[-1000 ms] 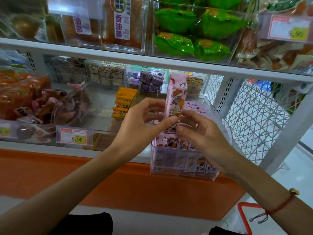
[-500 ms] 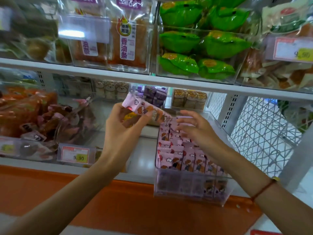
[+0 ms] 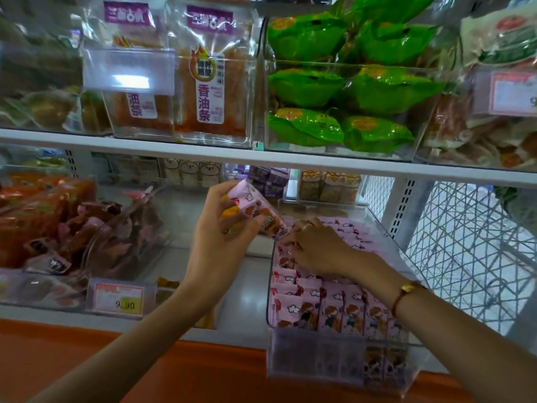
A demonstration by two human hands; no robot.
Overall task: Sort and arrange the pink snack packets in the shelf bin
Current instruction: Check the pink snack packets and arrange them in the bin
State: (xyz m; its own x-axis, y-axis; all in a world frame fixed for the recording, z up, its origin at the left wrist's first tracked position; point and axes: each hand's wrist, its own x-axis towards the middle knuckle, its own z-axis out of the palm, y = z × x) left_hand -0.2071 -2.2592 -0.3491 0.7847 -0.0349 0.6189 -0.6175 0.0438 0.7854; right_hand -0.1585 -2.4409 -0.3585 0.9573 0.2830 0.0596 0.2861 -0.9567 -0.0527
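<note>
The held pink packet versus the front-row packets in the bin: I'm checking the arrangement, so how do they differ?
The held pink packet lies tilted in the left hand, outside the clear bin; the front-row packets stand upright, side by side, inside it. Both share the pink cartoon wrapper.

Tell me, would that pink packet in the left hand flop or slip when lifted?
Probably fairly stiff: the pink packet juts straight past the left hand without drooping. Likely light, since fingertips alone hold it. Its glossy wrapper may be somewhat slippery.

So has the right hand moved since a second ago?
Yes. The right hand went from the held pink packet down into the clear bin, onto the packets there.
</note>
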